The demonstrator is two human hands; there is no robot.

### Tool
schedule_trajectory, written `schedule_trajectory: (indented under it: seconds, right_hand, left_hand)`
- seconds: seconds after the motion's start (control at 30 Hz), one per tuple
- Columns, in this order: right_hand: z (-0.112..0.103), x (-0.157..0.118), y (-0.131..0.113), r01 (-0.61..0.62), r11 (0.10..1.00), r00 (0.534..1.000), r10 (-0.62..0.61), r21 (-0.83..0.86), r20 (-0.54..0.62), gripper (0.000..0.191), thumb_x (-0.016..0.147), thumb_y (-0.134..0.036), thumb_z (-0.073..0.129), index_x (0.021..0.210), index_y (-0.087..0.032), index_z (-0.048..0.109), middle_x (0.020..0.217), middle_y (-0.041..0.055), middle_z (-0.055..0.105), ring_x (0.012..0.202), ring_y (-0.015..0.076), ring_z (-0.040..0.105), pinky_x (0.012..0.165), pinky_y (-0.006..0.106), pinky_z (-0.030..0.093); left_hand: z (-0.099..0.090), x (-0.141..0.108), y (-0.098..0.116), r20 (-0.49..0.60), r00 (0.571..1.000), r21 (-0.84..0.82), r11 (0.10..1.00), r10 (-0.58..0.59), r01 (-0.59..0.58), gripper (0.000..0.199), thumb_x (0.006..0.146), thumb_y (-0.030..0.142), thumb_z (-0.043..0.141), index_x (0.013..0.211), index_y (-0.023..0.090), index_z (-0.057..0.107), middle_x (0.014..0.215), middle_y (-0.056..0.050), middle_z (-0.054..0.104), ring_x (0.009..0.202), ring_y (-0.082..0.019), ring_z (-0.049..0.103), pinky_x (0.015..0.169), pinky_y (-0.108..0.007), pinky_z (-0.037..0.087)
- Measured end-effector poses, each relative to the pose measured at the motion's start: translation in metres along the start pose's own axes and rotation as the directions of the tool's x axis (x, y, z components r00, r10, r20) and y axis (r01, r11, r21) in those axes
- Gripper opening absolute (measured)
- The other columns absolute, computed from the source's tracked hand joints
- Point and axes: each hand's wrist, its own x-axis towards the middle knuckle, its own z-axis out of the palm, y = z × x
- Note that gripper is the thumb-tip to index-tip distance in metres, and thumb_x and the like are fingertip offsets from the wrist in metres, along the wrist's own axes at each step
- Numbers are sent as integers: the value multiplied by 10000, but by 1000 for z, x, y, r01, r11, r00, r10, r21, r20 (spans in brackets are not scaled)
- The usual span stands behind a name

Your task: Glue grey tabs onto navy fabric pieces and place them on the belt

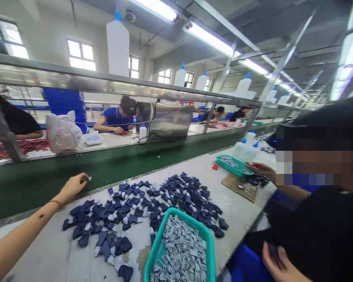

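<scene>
My left hand [75, 186] reaches out over the green belt [47, 199], fingers pinched on a small whitish piece [90, 178]. Only a bit of that piece sticks out past the fingertips. On the white table, right of my forearm, lies a wide scatter of navy blue pieces [120, 211], many with light grey ends. A green basket [211, 235] full of small grey buckle-like pieces [184, 248] stands at the front. No part of my right hand is in view.
A co-worker sits close on my right, one hand [261, 170] at another green basket [238, 172], the other [278, 262] holding a dark piece. Brown cardboard [238, 188] lies beside that basket. A metal shelf [153, 88] with white bottles [117, 49] crosses above the belt.
</scene>
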Motion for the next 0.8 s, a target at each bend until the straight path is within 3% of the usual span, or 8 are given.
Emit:
schedule_trajectory:
  seconds: [0.07, 0.17, 0.23, 0.43, 0.53, 0.63, 0.7, 0.8]
  right_hand:
    - [-18, 17, 25, -55, 995, 998, 53, -80, -17, 192, 942, -280, 571, 997, -162, 712, 1067, 61, 721, 767, 117, 654, 642, 261, 547]
    - [-37, 43, 61, -119, 976, 993, 116, -183, -26, 505, 977, -254, 355, 697, -159, 764, 894, 38, 761, 565, 36, 575, 479, 140, 412]
    - [-44, 60, 81, -149, 959, 989, 147, -242, -24, 246, 952, -260, 545, 845, -142, 732, 928, 42, 749, 614, 62, 627, 505, 169, 498]
    - [-54, 91, 106, -186, 915, 981, 194, -358, -13, 383, 1006, -243, 367, 1043, -162, 740, 1181, 67, 665, 822, 95, 652, 572, 158, 501]
    - [-40, 82, 89, -173, 926, 983, 182, -336, -5, 443, 1009, -271, 326, 1029, -144, 749, 1190, 54, 654, 861, 117, 652, 609, 178, 503]
    - [-4, 54, 50, -132, 962, 990, 142, -239, 25, 523, 1020, -290, 260, 979, -153, 763, 1194, 27, 658, 894, 135, 653, 631, 186, 495]
    - [24, 28, 15, -82, 986, 994, 92, -143, 64, 235, 949, -322, 566, 1084, -168, 681, 1173, 64, 670, 859, 156, 655, 679, 288, 564]
    - [59, -16, -42, 6, 1000, 992, -9, 21, 126, 236, 937, -348, 575, 1084, -202, 688, 1238, 36, 638, 954, 204, 645, 743, 309, 553]
  left_hand:
    - [3, -5, 2, 25, 998, -96, 994, 52, -49, 326, 900, 433, 524, 1071, 188, 656, 1038, -87, 729, 965, -265, 681, 888, -397, 530]
    - [12, -20, 11, 91, 984, -235, 964, 151, -126, 431, 772, 553, 542, 1019, 233, 690, 1020, -57, 770, 943, -296, 705, 855, -342, 546]
    - [20, -31, 17, 125, 975, -298, 944, 186, -142, 483, 707, 608, 572, 989, 243, 713, 1032, -53, 776, 913, -307, 714, 829, -344, 557]
    - [31, -54, 24, 122, 974, -384, 914, 191, -130, 506, 742, 702, 508, 967, 315, 742, 1101, 17, 762, 1081, -349, 655, 986, -457, 474]
    - [28, -62, 27, 114, 976, -408, 905, 184, -123, 547, 785, 694, 478, 1017, 270, 734, 1158, -34, 741, 1137, -349, 629, 1023, -452, 447]
    - [27, -69, 34, 92, 978, -420, 898, 185, -130, 551, 823, 662, 475, 1042, 217, 715, 1177, -78, 725, 1140, -327, 624, 1029, -426, 448]
    - [28, -72, 38, 69, 980, -422, 896, 185, -139, 506, 875, 609, 465, 1059, 199, 698, 1183, -90, 712, 1137, -304, 621, 1040, -444, 437]
    - [28, -74, 39, 29, 980, -424, 890, 199, -168, 362, 949, 443, 510, 1124, 158, 651, 1209, -108, 670, 1127, -255, 618, 1014, -491, 450]
